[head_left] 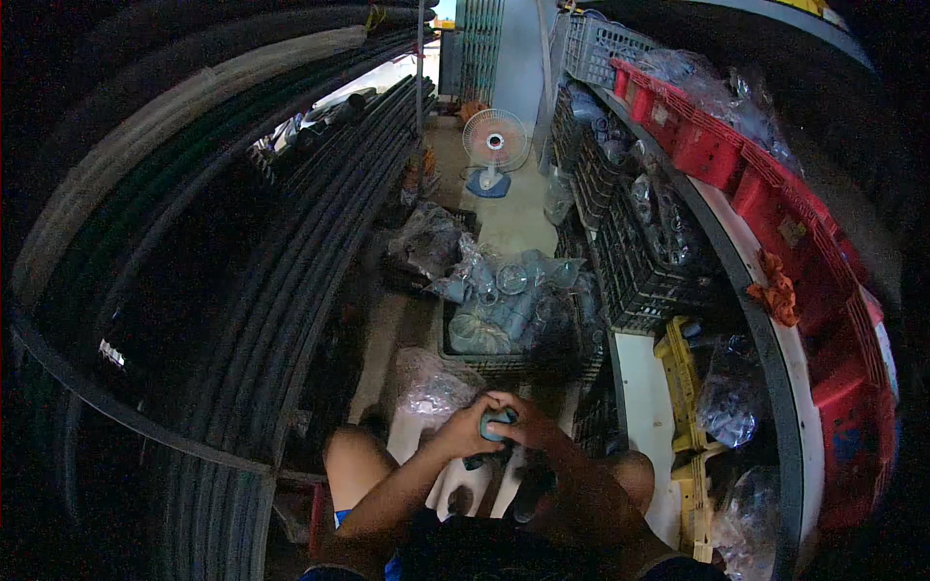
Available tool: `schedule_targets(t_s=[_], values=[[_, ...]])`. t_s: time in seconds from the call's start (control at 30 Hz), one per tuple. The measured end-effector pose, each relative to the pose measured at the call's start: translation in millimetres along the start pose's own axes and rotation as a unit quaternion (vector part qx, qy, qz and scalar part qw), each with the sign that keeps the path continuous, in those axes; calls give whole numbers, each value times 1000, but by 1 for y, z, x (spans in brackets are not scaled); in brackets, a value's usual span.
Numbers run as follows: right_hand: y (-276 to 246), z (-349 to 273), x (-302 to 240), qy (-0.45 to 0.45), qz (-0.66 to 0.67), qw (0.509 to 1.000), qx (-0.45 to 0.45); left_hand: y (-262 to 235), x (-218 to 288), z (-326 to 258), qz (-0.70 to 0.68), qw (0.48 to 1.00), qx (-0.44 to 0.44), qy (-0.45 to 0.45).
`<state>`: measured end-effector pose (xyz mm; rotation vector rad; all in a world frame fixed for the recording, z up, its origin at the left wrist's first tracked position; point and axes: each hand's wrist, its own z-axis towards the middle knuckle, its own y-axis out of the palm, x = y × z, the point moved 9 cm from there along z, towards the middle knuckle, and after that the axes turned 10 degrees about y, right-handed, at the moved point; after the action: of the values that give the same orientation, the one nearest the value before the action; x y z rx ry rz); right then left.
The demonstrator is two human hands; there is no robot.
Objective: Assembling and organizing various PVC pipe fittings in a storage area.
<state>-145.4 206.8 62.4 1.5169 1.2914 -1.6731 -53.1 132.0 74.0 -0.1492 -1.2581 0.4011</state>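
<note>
Both hands' grip closes on one blue-grey pipe fitting: left hand, right hand. I judge mid-handling; next, a steady twist above the knees.

grey fitting mostly hidden by both hands; shape unclear

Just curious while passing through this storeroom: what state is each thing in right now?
Blue-grey pipe fitting: gripped by both hands.
Left hand: closed on the fitting.
Right hand: closed on the fitting.
Black crate: heaped with bagged fittings.
Pedestal fan: upright on the floor.
Red crates: lined along the shelf.
</note>
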Motion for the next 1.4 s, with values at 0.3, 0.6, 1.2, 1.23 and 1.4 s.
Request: schedule_targets(t_s=[0.3, 0.6, 1.2, 1.23, 1.4], values=[[-28, -5, 28, 145, 253, 954, 67, -29, -32, -13, -430, 863, 239, -117], [23, -8, 7, 133, 405, 904, -32, -67, -33, -23, -124, 951, 281, -45], [3, -25, -25, -122, -114, 974, 152, -38, -34, -45, -254, 892, 157, -338], [2, -17, -4, -52, 33, 990, 129, -39, -23, -44, -123, 930, 70, -338], [17, -8, 30, 131, 369, 919, 50, -58, -24, -40, -172, 946, 152, -227]])
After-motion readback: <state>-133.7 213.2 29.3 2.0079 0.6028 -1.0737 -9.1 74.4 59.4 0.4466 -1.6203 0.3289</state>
